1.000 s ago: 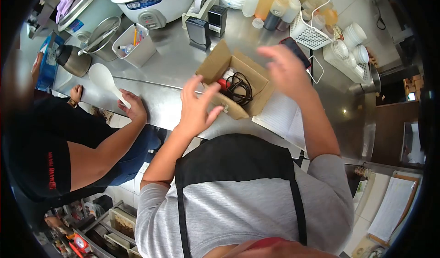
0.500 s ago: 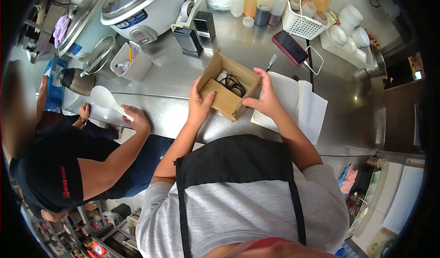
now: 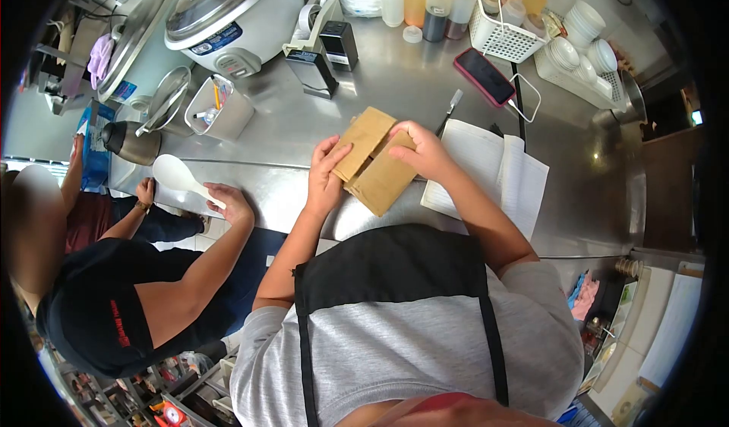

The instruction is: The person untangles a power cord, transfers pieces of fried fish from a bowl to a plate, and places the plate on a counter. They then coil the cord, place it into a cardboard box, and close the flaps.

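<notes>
A small brown cardboard box is held between my hands above the steel counter, its flaps folded over so that its inside is hidden. My left hand grips the left side, with the thumb on a flap. At the right side, my right hand has its fingers bent over the top edge and the thumb on the cardboard. An open notebook lies to the right, partly under my right forearm. Beyond it rests a red-edged phone with a white cable.
On the left a co-worker holds a white scoop; another person's arm is behind. Rice cookers, a pen bin and black boxed devices stand at the back. Bottles and white baskets line the back right.
The box's flaps have come down over the black cable that showed inside. My right hand has moved left, onto the top of the box.
</notes>
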Tool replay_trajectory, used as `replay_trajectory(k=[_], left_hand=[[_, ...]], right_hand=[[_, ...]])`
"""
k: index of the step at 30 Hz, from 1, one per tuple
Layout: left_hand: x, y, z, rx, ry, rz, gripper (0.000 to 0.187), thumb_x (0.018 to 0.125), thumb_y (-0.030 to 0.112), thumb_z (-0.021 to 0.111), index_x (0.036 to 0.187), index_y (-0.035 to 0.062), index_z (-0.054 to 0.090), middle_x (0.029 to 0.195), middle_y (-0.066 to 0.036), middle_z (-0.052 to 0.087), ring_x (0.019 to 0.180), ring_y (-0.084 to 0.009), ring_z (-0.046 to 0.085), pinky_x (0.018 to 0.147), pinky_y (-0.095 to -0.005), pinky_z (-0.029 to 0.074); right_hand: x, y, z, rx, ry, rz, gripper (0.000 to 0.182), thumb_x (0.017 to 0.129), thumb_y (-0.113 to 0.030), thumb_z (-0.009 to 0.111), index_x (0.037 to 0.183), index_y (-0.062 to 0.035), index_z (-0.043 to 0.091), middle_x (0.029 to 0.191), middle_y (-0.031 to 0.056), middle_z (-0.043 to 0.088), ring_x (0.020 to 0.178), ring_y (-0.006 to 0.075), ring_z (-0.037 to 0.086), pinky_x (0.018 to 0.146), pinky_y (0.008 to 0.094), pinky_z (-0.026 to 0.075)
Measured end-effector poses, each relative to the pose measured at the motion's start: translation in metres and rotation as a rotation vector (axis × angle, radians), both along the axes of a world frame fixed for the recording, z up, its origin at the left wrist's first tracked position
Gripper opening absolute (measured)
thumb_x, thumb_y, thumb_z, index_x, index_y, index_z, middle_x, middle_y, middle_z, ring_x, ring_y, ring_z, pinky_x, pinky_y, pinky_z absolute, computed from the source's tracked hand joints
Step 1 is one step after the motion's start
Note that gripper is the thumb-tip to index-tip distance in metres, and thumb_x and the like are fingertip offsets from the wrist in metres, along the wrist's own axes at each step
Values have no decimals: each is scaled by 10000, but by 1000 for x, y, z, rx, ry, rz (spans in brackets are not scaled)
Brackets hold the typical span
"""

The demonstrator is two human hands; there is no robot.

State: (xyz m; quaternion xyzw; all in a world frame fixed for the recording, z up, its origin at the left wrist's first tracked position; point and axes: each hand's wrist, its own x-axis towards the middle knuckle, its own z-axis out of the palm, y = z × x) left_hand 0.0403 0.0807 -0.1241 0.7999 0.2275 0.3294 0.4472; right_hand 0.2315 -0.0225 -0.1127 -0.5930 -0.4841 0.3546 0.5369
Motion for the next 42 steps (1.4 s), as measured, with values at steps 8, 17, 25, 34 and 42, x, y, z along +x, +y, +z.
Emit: replay_trajectory(k=[8, 17, 25, 34, 42], left_hand=[[-6, -7, 16, 163, 139, -147, 527, 583, 246, 685, 1062, 86, 532, 1175, -195, 311, 1116, -331, 307, 923, -392, 291], [52, 18, 3, 181, 177, -15, 530, 648, 245, 684, 1109, 76, 482, 1176, -202, 314, 1092, -334, 339, 914, -384, 309], [67, 81, -16, -11, 97, 377, 820, 638, 222, 693, 1252, 6, 194, 1209, -216, 248, 1090, -325, 309, 913, -368, 296], [86, 166, -51, -39, 60, 364, 872, 594, 204, 738, 1213, -57, 181, 1189, -192, 332, 1103, -266, 334, 922, -337, 282], [92, 178, -49, -303, -57, 113, 724, 614, 18, 663, 1191, -31, 229, 1108, -128, 411, 1035, -220, 407, 904, -316, 314]], right_hand=[[4, 17, -20, 140, -192, -437, 252, 695, -99, 569, 921, -29, 481, 927, 113, 463, 852, 250, 488, 759, 348, 399], [-20, 18, 21, -97, -970, -261, 538, 638, -247, 637, 1131, -132, 453, 1212, 115, 364, 1152, 306, 303, 897, 554, 233], [37, 62, 3, -172, -1038, -265, 608, 618, -238, 660, 1173, -185, 418, 1249, 81, 344, 1183, 301, 269, 935, 553, 198], [57, 92, -3, -163, -1020, -270, 592, 618, -221, 664, 1161, -202, 427, 1240, 68, 353, 1192, 294, 255, 947, 554, 174], [74, 113, -5, -143, -1030, -262, 583, 614, -223, 665, 1151, -198, 439, 1231, 77, 366, 1181, 298, 269, 938, 563, 179]])
